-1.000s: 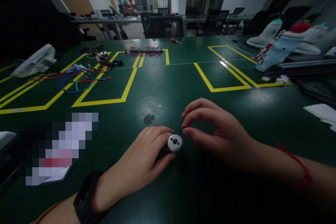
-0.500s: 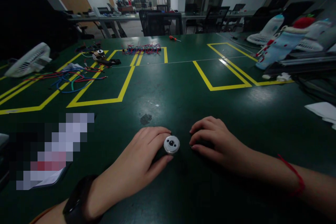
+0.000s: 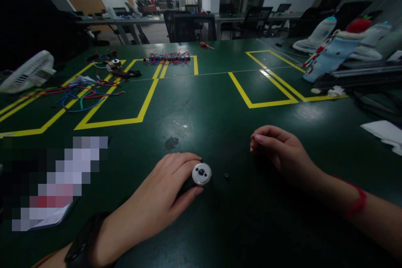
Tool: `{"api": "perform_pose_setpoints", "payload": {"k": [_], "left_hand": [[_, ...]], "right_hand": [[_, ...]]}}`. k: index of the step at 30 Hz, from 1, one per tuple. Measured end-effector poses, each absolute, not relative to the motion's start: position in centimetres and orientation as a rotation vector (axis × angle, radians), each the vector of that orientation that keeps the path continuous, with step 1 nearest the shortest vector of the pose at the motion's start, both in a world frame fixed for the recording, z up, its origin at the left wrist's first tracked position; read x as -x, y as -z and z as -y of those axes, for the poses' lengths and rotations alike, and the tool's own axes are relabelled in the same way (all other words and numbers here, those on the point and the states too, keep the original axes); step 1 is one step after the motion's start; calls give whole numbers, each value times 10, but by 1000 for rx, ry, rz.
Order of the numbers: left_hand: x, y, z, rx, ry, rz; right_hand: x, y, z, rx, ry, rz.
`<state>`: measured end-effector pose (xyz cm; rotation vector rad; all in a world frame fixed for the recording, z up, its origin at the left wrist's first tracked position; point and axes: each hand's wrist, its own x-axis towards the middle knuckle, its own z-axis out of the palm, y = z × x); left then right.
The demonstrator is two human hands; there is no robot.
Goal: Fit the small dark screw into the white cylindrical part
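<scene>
My left hand (image 3: 171, 182) rests on the table with thumb and fingers closed round a small silver motor (image 3: 201, 174). The motor's round end face points up and shows a dark centre shaft and two small holes. Just right of it, a tiny dark ring-shaped part (image 3: 226, 175) lies on the green table (image 3: 216, 134). Farther right is my right hand (image 3: 279, 146), apart from both, with its thumb pressed against curled fingers. Whether anything is between those fingertips is hidden.
Loose coloured wires (image 3: 84, 92) lie at the left, near a white fan (image 3: 29, 71). A wired bundle (image 3: 169, 58) and an orange screwdriver (image 3: 205, 45) lie at the back. A blue plush-like item (image 3: 329, 56) and white paper (image 3: 381, 132) are at the right.
My right hand has moved right and slightly away from me, its thumb now against the fingers. The tiny ring-shaped part has come into view. My left hand still holds the motor.
</scene>
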<state>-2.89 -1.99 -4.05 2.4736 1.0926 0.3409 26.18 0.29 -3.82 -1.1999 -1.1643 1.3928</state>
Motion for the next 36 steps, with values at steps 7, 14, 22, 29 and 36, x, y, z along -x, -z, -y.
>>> {"api": "perform_pose_setpoints", "payload": {"k": [7, 14, 22, 29, 36], "left_hand": [[29, 41, 20, -2475, -343, -1102], [28, 41, 19, -2465, -354, -1091], [27, 39, 19, -2462, -374, -1087], [25, 38, 20, -2463, -371, -1096], [26, 36, 20, -2444, -377, -1085]], "right_hand": [[-255, 29, 4, 1316, -1357, 1456], [-255, 30, 2, 1318, -1289, 1591], [-250, 27, 4, 1273, -1069, 1960], [-234, 27, 4, 1153, -732, 2443], [-209, 1, 0, 996, -732, 2236]]}}
